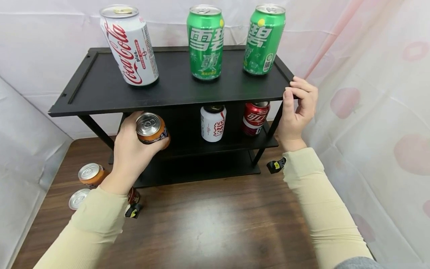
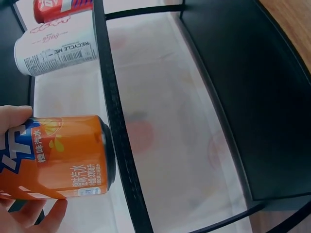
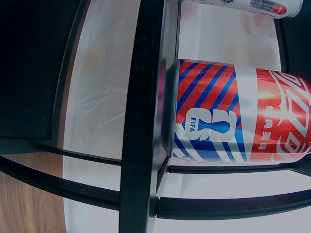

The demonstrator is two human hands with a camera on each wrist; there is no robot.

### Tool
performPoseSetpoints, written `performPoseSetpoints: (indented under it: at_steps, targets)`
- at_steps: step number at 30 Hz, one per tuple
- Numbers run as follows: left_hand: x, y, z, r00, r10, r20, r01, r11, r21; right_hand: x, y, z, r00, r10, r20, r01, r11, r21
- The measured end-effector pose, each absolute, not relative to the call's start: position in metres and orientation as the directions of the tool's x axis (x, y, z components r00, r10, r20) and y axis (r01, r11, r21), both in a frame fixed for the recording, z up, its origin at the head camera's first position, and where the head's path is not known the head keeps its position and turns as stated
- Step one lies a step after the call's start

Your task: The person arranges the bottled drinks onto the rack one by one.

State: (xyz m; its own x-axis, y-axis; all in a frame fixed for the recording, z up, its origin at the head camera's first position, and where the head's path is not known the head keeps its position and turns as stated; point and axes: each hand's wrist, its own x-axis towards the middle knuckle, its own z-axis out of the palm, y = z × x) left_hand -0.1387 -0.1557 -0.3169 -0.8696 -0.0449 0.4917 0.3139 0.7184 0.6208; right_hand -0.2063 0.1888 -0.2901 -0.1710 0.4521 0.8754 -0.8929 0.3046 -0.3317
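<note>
My left hand (image 1: 132, 151) grips an orange soda can (image 1: 152, 129), silver lid up, at the left end of the middle shelf of a black rack (image 1: 171, 89). In the left wrist view the base of this orange can (image 2: 68, 158) is right by the shelf's front edge; whether it touches cannot be told. My right hand (image 1: 299, 112) holds the top shelf's front right corner, fingers bent over the edge and thumb in front. On the middle shelf stand a white can (image 1: 212, 127) and a red cola can (image 1: 255, 119), the latter close up in the right wrist view (image 3: 218, 111).
The top shelf bears a white Coca-Cola can (image 1: 134, 52) and two green cans, one central (image 1: 205, 48), one right (image 1: 263, 45). Beside my left forearm on the wooden table (image 1: 208, 220) are another orange can (image 1: 90, 175), a silver-lidded can (image 1: 78, 198) and a partly hidden dark red can (image 1: 133, 195).
</note>
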Motion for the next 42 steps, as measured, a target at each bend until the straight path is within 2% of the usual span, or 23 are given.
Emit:
performPoseSetpoints:
  at_steps: [17,42]
  targets:
    - [-0.155,-0.159,-0.314,-0.916,-0.09,0.39,0.2,0.742,0.641,-0.207,0.189,-0.289,-0.167,0.447,0.879,-0.894,0.307,-0.326]
    - [-0.165,-0.159,-0.32,-0.935,-0.099,0.341,0.159,0.742,0.652,-0.207,0.19,-0.29,-0.152,0.451,0.879,-0.896,0.312,-0.315]
